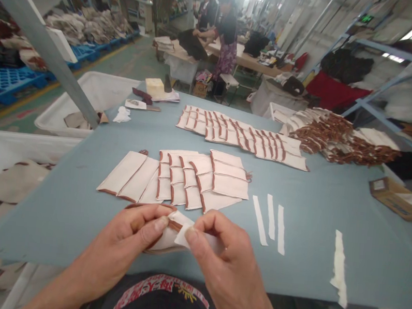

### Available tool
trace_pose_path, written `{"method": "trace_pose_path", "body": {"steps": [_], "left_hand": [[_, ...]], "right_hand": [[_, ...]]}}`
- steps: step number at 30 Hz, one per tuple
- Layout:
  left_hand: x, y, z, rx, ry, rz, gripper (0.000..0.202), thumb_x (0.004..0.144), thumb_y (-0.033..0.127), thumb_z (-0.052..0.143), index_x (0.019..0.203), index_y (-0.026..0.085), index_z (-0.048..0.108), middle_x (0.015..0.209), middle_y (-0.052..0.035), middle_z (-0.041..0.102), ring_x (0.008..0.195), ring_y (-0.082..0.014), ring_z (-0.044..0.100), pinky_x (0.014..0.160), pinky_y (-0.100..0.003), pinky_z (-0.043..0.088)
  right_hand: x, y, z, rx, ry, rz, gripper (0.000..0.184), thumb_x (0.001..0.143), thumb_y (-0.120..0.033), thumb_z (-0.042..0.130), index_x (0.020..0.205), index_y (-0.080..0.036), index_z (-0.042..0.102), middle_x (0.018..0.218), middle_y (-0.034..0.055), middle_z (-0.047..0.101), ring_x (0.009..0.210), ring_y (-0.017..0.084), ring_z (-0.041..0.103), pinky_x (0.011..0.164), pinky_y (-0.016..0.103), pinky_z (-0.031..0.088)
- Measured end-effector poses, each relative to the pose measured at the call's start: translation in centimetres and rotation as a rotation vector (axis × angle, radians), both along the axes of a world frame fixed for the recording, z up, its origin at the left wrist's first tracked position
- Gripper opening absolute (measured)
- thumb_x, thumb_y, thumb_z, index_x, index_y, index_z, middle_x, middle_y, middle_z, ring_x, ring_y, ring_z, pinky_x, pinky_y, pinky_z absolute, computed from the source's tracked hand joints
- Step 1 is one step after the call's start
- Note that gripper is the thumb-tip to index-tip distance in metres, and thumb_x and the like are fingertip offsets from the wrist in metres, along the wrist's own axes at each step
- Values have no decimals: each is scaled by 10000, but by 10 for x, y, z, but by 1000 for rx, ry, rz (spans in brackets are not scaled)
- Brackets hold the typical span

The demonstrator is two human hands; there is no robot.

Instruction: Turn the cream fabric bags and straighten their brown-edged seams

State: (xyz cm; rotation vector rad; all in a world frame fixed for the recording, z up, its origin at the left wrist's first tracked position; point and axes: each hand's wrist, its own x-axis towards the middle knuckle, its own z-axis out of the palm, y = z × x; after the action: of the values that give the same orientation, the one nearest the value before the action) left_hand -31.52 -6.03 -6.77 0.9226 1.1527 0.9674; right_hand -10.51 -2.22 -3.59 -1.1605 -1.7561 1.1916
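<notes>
My left hand (130,237) grips a cream fabric piece with a brown edge (170,229) at the near edge of the blue-grey table (333,196). My right hand (218,253) pinches the same piece from the right, thumb and forefinger closed on a small white strip at its corner. Just beyond my hands lies a fanned group of similar cream pieces (185,179). Three narrow white strips (270,219) lie to the right of that group.
A longer row of cream and brown pieces (244,136) lies farther back, a heap of them (339,135) at the right. A torn white strip (339,267), a cardboard box (393,197), white bins (87,97) at left. A person (225,35) works at a distant table.
</notes>
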Motion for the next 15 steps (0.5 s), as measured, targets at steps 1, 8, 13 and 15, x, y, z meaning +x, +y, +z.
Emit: {"method": "trace_pose_path", "body": {"steps": [1, 8, 13, 15], "left_hand": [[0, 1, 1, 13, 21, 0, 445, 989, 619, 753, 1047, 182, 820, 881, -31, 768, 780, -175, 639, 718, -225, 523], [4, 5, 10, 74, 126, 37, 354, 987, 524, 728, 977, 179, 806, 905, -40, 754, 794, -189, 637, 707, -237, 519], [7, 8, 9, 16, 23, 43, 349, 954, 504, 763, 1019, 168, 831, 824, -21, 723, 728, -169, 589, 663, -230, 501], [7, 8, 7, 15, 10, 39, 334, 964, 490, 759, 1005, 167, 834, 793, -8, 707, 691, -151, 550, 650, -224, 477]], "right_hand": [[-4, -1, -1, 72, -20, -34, 257, 979, -299, 653, 738, -220, 614, 661, -42, 576, 579, 120, 502, 531, 239, 392], [-20, -3, -15, 305, 36, -105, 205, 1001, -185, 620, 803, -229, 590, 854, 0, 660, 811, 160, 652, 741, 284, 518], [-29, -8, -24, 382, -18, -187, 207, 992, -152, 632, 811, -241, 582, 854, 13, 675, 824, 186, 661, 759, 320, 518], [-33, -9, -29, 396, -27, -222, 217, 995, -160, 626, 805, -244, 568, 836, 10, 667, 806, 188, 652, 743, 324, 500]]}}
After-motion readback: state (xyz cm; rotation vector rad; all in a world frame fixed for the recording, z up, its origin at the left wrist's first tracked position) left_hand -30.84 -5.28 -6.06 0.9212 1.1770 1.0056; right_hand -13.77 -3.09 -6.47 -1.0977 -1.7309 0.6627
